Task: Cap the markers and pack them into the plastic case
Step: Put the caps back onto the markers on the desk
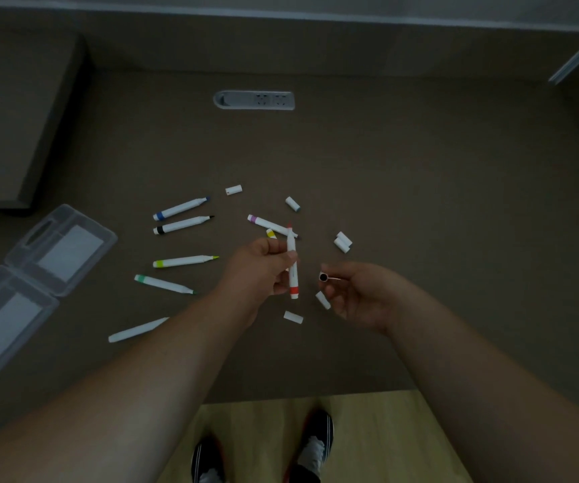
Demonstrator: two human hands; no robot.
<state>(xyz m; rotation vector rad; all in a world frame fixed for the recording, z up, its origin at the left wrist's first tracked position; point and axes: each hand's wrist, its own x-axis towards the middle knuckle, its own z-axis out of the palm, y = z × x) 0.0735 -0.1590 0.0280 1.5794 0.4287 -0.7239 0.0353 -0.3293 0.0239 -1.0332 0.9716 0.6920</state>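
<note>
— Red, is it, the marker in hand?

— Yes. The red marker [292, 270] stands nearly upright in the view, long axis running away from the person, bare tip at the far end, red band at the near end. The left hand [263, 266] holds it above the brown desk [420, 190], fingers curled round the middle of the barrel.

— And the other hand?

— The right hand [357, 291] is just beside it, palm turned inward, thumb and forefinger pinching a cap [323, 277] whose open mouth faces the marker. They are not touching.

— Where does everything else lie?

— Uncapped markers lie mostly crosswise on the desk, among them a blue marker [180, 208] and a black marker [183, 224]. The clear plastic case [33, 273] lies open at the left.

— Any writing?

— None I can read.
</note>
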